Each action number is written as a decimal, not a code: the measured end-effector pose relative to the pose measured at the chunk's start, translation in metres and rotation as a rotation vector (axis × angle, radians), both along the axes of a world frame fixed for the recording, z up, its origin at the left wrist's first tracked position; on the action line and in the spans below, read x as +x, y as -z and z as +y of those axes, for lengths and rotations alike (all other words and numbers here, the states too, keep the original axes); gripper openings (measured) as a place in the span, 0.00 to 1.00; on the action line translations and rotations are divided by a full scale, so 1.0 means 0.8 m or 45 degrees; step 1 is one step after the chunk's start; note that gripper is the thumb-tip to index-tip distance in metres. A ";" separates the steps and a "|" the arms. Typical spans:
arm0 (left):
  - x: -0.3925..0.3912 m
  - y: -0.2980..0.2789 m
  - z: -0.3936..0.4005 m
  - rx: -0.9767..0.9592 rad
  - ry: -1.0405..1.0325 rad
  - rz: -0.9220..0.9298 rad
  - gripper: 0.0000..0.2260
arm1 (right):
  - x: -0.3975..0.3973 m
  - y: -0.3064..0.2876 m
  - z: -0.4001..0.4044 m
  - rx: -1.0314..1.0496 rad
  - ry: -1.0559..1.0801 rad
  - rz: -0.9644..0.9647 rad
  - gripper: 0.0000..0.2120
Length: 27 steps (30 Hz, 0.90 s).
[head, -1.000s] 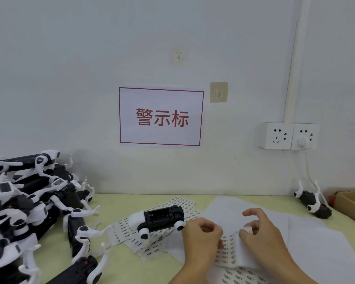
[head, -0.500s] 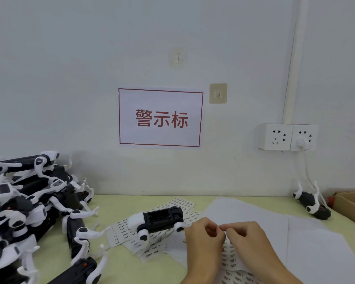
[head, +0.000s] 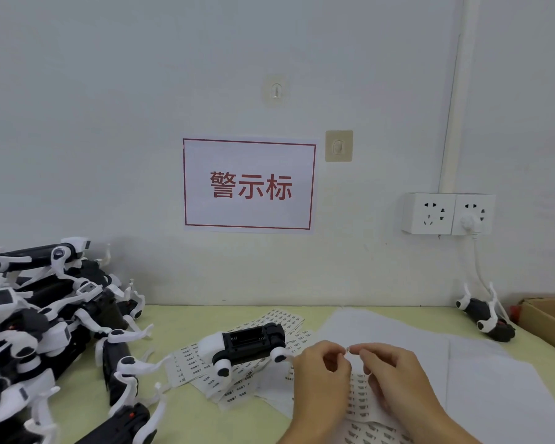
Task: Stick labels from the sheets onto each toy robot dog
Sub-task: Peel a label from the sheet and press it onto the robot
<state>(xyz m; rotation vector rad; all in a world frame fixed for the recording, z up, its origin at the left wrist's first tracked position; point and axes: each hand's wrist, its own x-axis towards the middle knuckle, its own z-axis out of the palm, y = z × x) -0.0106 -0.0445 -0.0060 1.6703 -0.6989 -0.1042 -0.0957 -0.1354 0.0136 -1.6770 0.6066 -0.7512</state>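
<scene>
left hand (head: 322,373) curled, thumb and forefinger pinched together at the tip, close to the fingertips of right hand (head: 394,370); between both tips a tiny pale thing, probably one label (head: 347,349), too small to tell for sure. right hand also curled, fingers narrow, pinching toward the same spot. one second ago right hand spread wide over the paper with fingers lifted, now closed and brought against the left; half a second ago already joined, now raised a little higher above the sheet.

under the hands a label sheet (head: 361,395) with rows of small printed stickers, lying on white backing paper (head: 398,334). just left of the left hand, one toy robot dog (head: 244,346) on its back on more label sheets (head: 202,363), black belly with open compartment upward, not moved from before. further left, a pile of toy robot dogs (head: 39,322), black and white, tangled legs. far right near the wall another toy robot dog (head: 484,315), beside a cardboard box (head: 551,322). all on a pale green table (head: 186,318). on the wall a red-framed sign (head: 249,184) and a double wall socket (head: 449,213) with one plug in.
</scene>
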 end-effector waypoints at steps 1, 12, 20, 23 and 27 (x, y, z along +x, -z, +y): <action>0.000 0.000 0.000 -0.001 0.005 0.048 0.08 | -0.001 0.000 -0.002 0.054 -0.009 -0.026 0.14; 0.001 -0.004 -0.001 -0.018 0.147 0.202 0.08 | -0.003 0.008 -0.014 0.152 -0.168 -0.056 0.18; 0.004 0.002 -0.004 0.000 0.082 0.058 0.10 | -0.004 0.009 -0.012 0.047 -0.111 -0.026 0.16; 0.003 0.003 -0.004 0.029 0.051 0.003 0.10 | -0.003 0.011 -0.009 -0.033 -0.033 0.013 0.14; 0.004 0.001 -0.003 0.030 0.034 -0.003 0.10 | -0.003 0.010 -0.007 -0.055 0.038 0.043 0.09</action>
